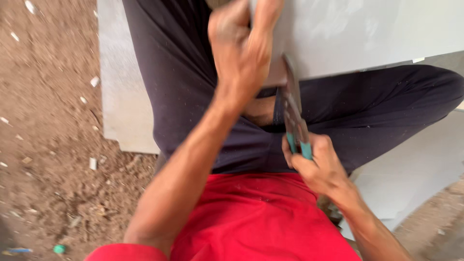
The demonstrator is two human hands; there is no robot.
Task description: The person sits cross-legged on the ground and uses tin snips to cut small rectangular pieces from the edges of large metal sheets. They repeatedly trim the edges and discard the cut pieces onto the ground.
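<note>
Hands at a pale tile's edge — nipping with pliers

Left hand (241, 48) grips the grey tile (357, 34) across the lap; right hand (316, 166) is closed on teal-handled pliers (295, 121) biting its lower edge — stiff, brittle, probably heavy, best held near the cut.

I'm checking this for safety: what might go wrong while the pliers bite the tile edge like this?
1. The left hand grips the tile right beside the pliers; a slip might pinch or cut the bare fingers.
2. The tile rests across the lap, so a snapped chip could drop onto the legs.
3. The right hand holds only the handle ends, so the pliers may twist off the edge.
</note>
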